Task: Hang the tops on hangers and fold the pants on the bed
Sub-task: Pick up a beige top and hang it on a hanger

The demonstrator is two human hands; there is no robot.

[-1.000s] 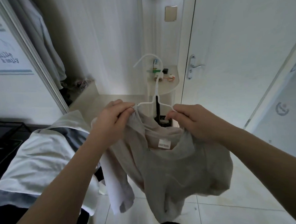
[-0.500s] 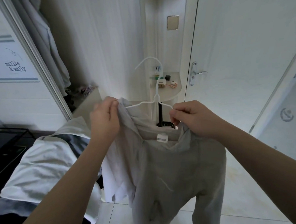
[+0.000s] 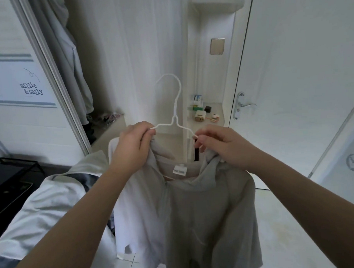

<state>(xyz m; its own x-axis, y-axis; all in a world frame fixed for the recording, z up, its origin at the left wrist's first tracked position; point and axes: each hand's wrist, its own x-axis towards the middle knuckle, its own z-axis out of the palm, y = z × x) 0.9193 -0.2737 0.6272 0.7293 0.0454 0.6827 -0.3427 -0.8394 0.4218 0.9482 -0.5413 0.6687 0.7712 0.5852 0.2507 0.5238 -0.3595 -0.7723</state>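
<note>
So my left grip (image 3: 132,150) pinches one shoulder of the grey top (image 3: 209,214) onto the white hanger (image 3: 175,105), and my right grip (image 3: 224,145) pinches the other. I judge this top nearly hung; the clothes pile (image 3: 46,202) left of my grips is yet to do.
</note>
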